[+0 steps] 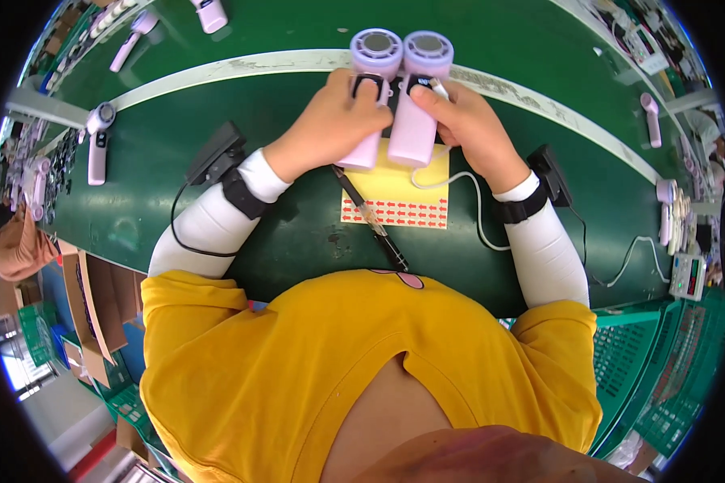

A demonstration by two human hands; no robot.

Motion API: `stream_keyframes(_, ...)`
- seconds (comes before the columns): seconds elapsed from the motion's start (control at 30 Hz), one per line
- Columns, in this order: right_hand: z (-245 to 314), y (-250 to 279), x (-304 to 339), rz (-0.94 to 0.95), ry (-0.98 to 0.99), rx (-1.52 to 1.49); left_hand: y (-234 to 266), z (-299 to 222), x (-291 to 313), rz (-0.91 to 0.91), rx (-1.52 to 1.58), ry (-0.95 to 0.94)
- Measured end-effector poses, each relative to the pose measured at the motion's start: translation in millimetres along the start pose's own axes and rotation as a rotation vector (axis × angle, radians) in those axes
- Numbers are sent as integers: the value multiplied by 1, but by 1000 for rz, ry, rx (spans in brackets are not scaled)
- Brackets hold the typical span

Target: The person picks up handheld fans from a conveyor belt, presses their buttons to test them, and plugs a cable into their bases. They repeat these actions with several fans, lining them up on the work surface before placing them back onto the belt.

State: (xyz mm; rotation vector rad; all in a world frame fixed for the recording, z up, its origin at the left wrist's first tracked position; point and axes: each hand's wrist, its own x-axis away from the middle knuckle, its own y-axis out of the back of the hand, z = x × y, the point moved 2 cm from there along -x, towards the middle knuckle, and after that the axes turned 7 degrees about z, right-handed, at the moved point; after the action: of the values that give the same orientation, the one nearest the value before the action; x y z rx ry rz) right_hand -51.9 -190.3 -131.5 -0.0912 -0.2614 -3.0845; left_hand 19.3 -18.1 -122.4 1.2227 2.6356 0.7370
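Two lilac handheld fans are side by side over the green worktop, round heads pointing away from me. My left hand (324, 125) is closed around the left fan (376, 52), its fingers over the dark panel on the handle. My right hand (477, 125) grips the right fan (413, 143), thumb near its dark display. A white cable (477, 197) runs from beside the right hand down and across the table; a white plug end shows by the right fingers. Below the fans lie a yellow sheet with red arrow stickers (427, 211) and a black pen (388, 243).
A pale strip (242, 64) crosses the worktop. Another lilac fan (97, 157) is at the left, with more beyond the strip. At the right are a small meter with a lit display (688, 276) and a green crate (624, 362). Cardboard boxes (97, 306) stand lower left.
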Motion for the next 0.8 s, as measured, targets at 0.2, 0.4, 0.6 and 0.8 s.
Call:
stream_keyframes(0.2, 3, -7, -4, -157, 15, 694, -6, 9, -13, -194, -399, -27)
stream_keyframes(0.4, -10, 23, 11, -278, 97, 427, 62, 40, -37, -462, -626, -150)
stream_keyframes(0.6, -3, 31, 11, -455, -131, 40, 164, 102, -86, -1193, -837, 234)
stream_keyframes(0.8, -10, 27, 17, -562, -23, 355, 198, 124, -128, -1240, -720, 539)
